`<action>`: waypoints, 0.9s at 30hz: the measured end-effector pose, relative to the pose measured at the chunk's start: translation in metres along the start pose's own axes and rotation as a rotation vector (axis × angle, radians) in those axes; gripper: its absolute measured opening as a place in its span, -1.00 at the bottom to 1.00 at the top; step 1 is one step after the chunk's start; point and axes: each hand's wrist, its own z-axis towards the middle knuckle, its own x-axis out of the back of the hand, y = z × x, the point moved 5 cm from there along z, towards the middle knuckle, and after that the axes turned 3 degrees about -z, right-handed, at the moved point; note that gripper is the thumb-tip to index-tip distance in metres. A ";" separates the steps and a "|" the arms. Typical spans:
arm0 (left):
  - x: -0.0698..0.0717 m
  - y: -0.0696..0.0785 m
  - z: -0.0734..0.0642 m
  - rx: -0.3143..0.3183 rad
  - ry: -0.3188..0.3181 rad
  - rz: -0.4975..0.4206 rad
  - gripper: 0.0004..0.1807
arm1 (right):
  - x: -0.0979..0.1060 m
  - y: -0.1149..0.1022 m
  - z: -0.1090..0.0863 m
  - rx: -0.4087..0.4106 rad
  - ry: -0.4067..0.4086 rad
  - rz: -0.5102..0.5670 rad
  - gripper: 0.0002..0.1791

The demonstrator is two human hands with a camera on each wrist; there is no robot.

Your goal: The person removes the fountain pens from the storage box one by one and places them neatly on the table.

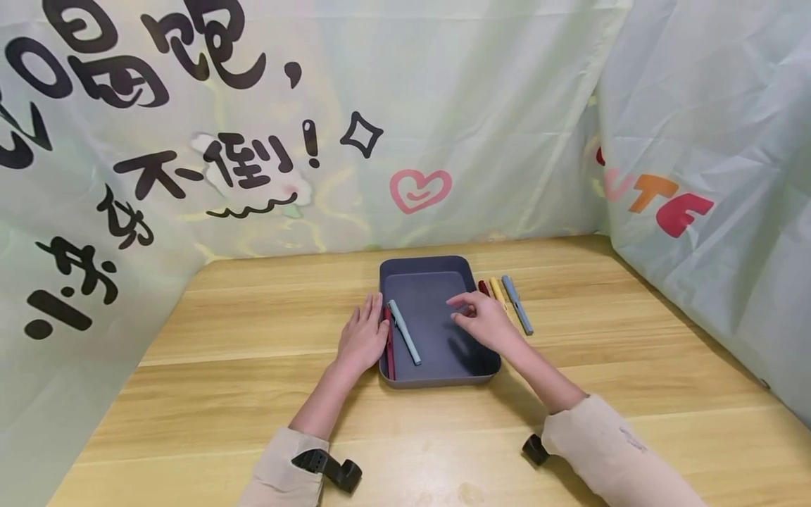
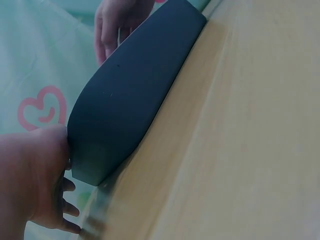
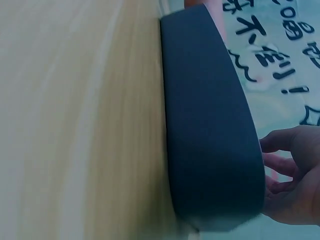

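One red pen [image 1: 390,355] and one pale-blue pen [image 1: 405,334] inside dark tray [image 1: 434,303], near left wall. Left hand [image 1: 364,338], fingers straight, against tray's left side. Right hand [image 1: 488,321], thumb and fingers parted, above tray's right side. Right of tray, on wooden table [image 1: 443,436]: dark-red pen [image 1: 483,286], yellow pen [image 1: 497,290], blue pen [image 1: 518,305].

Dark tray [image 3: 212,130] on wooden table [image 3: 80,130]
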 end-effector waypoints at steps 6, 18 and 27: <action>-0.002 0.000 0.000 0.013 -0.013 -0.005 -0.39 | -0.021 -0.015 0.005 0.027 -0.049 -0.010 -0.76; -0.003 -0.001 0.001 0.039 -0.040 0.033 -0.39 | -0.055 -0.033 0.014 0.017 -0.137 -0.002 -0.79; -0.001 -0.001 0.001 0.039 -0.045 0.038 -0.39 | -0.068 -0.032 0.018 0.009 -0.173 -0.011 -0.81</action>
